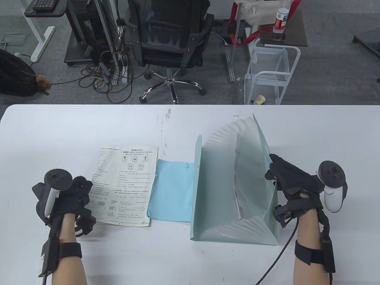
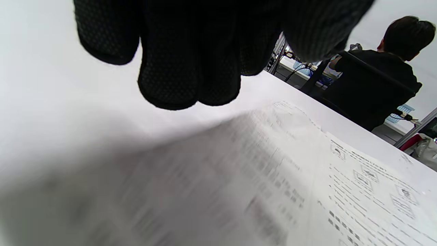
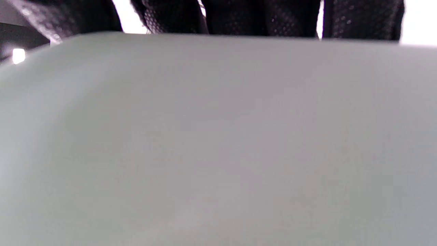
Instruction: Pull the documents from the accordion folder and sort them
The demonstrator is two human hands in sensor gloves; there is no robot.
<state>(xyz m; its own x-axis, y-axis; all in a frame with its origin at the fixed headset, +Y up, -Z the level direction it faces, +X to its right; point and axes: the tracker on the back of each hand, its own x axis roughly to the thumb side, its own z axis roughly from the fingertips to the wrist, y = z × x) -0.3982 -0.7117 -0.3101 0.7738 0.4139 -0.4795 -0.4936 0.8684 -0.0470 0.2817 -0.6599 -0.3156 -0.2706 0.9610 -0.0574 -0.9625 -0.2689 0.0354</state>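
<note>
A pale teal accordion folder (image 1: 234, 190) stands fanned open on the white table (image 1: 89, 127), right of centre. My right hand (image 1: 285, 178) grips the top edge of its right cover; in the right wrist view that cover (image 3: 218, 136) fills the frame, with my fingers (image 3: 259, 17) hooked over its edge. A printed worksheet (image 1: 124, 184) lies flat left of centre, with a light blue sheet (image 1: 170, 190) between it and the folder. My left hand (image 1: 78, 190) is at the worksheet's left edge. In the left wrist view its fingers (image 2: 184, 68) hang just above the worksheet (image 2: 307, 177), holding nothing.
Beyond the table's far edge stand a black office chair (image 1: 169, 38) and a white wire cart (image 1: 268, 74). A person in black (image 2: 382, 75) sits in the background of the left wrist view. Bare table lies in front of the papers and at the far left.
</note>
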